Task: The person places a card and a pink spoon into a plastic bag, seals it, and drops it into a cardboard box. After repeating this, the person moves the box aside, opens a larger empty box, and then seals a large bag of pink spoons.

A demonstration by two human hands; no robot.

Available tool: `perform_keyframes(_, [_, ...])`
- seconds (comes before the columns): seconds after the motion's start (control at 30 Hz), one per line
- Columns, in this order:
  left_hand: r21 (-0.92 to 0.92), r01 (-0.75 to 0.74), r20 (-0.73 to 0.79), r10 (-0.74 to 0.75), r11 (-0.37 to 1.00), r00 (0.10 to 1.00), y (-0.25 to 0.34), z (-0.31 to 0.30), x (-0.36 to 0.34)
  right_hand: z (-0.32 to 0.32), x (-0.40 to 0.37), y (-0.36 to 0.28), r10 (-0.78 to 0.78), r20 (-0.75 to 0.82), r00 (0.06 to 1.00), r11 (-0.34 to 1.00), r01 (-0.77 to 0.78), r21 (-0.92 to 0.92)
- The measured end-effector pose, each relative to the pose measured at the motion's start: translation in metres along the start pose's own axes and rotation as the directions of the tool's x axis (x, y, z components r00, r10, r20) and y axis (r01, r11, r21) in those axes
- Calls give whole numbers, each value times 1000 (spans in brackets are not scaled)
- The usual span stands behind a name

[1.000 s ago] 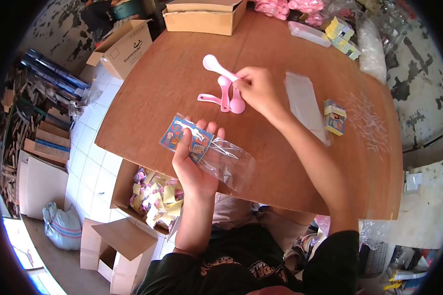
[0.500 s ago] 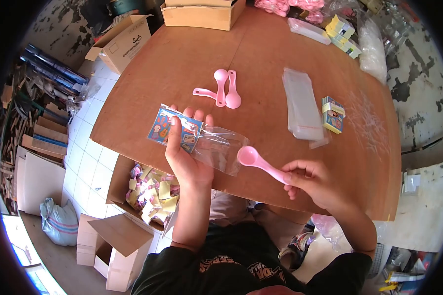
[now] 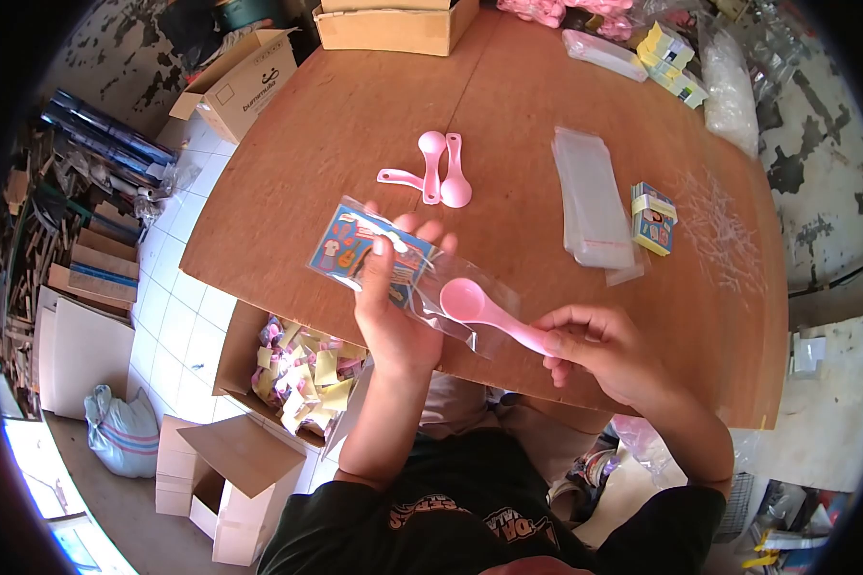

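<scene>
My left hand [image 3: 398, 311], palm up, grips a clear plastic bag [image 3: 484, 347] with a blue printed card [image 3: 347, 244] inside its far end; the thumb presses on the card. A pink measuring spoon [image 3: 499, 321] is pinched by its handle end in my right hand [image 3: 599, 350]. Its bowl overlaps the open end of the bag in this view. Beyond my left hand, several more pink spoons [image 3: 457, 187] lie together on the brown table [image 3: 297, 172].
A stack of clear bags [image 3: 590, 206] lies right of centre, beside a banded bundle of cards [image 3: 653, 220] and scattered thin white strips [image 3: 724, 230]. Below the table's left edge stands a carton of packed pieces [image 3: 307, 383]. A cardboard box [image 3: 393, 29] sits at the back.
The spoon's bowl has moved left, over the bag's opening. My left hand has shifted right with the bag and card, bringing both hands closer together.
</scene>
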State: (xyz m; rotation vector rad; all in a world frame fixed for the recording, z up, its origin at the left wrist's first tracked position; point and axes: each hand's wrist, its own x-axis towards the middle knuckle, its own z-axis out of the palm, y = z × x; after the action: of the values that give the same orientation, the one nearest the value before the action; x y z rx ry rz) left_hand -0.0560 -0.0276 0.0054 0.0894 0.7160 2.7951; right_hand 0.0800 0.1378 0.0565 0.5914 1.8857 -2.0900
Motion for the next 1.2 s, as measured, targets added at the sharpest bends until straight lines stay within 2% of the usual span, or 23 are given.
perform_keyframes(0.17, [-4,82,2,-82,997,997,-12,4,-8,3,4,4,-122,-46,991,992,121,-18])
perform_keyframes(0.23, [9,200,-32,-199,980,979,-14,6,-12,7,3,5,-142,-59,988,990,143,13])
perform_keyframes(0.3, [-61,207,-79,-212,976,974,-22,13,-14,11,2,4,-275,-121,954,961,277,-3])
perform_keyframes(0.4, [-134,414,33,-414,900,910,-31,13,-14,8,3,4,-389,-140,911,921,382,-73])
perform_keyframes(0.43, [-91,459,84,-453,884,888,-32,13,-13,6,3,5,-421,-123,899,905,408,-118])
perform_keyframes(0.5, [-118,587,192,-561,801,805,-27,16,-11,8,-7,-6,-438,-174,882,898,417,-141])
perform_keyframes(0.57, [-74,512,207,-489,856,848,-30,19,-9,4,-19,-22,-530,-326,783,847,468,-253])
perform_keyframes(0.6, [-101,516,122,-504,851,855,-29,13,-11,-1,-26,-30,-625,-365,689,780,533,-328])
perform_keyframes(0.63, [-92,491,145,-476,866,867,-27,10,-11,-5,-30,-39,-712,-395,581,702,585,-405])
perform_keyframes(0.67, [-59,433,122,-424,900,897,-25,10,-12,-4,-29,-52,-714,-400,574,700,587,-407])
perform_keyframes(0.7, [-24,375,103,-371,927,923,-25,10,-13,-4,-25,-68,-735,-447,510,678,530,-509])
perform_keyframes(0.73, [-23,385,112,-380,923,918,-26,12,-13,-6,-19,-79,-754,-487,441,655,456,-602])
perform_keyframes(0.77, [74,279,73,-284,957,956,-28,15,-15,-14,-8,-82,-753,-497,432,657,447,-606])
perform_keyframes(0.8, [173,170,46,-180,970,983,-28,17,-17,-23,9,-79,-794,-415,444,601,471,-646])
perform_keyframes(0.83, [168,175,55,-187,970,981,-28,20,-17,-26,18,-80,-831,-324,452,537,498,-682])
perform_keyframes(0.87, [258,55,125,-90,964,988,-25,23,-18,-19,17,-81,-892,-286,350,432,475,-767])
perform_keyframes(0.93, [428,-199,313,62,882,948,-22,20,-15,-14,13,-78,-898,-274,343,421,492,-762])
perform_keyframes(0.97, [428,-195,307,61,883,950,-20,20,-13,-10,10,-75,-901,-278,334,421,512,-749])
perform_keyframes(1.03, [544,-413,621,-20,730,784,-13,27,-12,2,3,-76,-886,-295,358,448,494,-745])
perform_keyframes(1.07, [542,-327,625,-111,774,773,-11,32,-15,8,-4,-77,-830,-312,462,524,453,-721])
perform_keyframes(1.1, [462,-144,621,-202,875,758,-10,42,-18,14,-8,-78,-764,-324,558,591,405,-698])
perform_keyframes(1.17, [416,65,614,-333,907,716,-7,45,-23,18,-11,-76,-751,-338,568,599,368,-712])
perform_keyframes(1.2, [414,66,617,-333,908,713,-7,47,-26,18,-10,-72,-761,-341,552,598,393,-698])
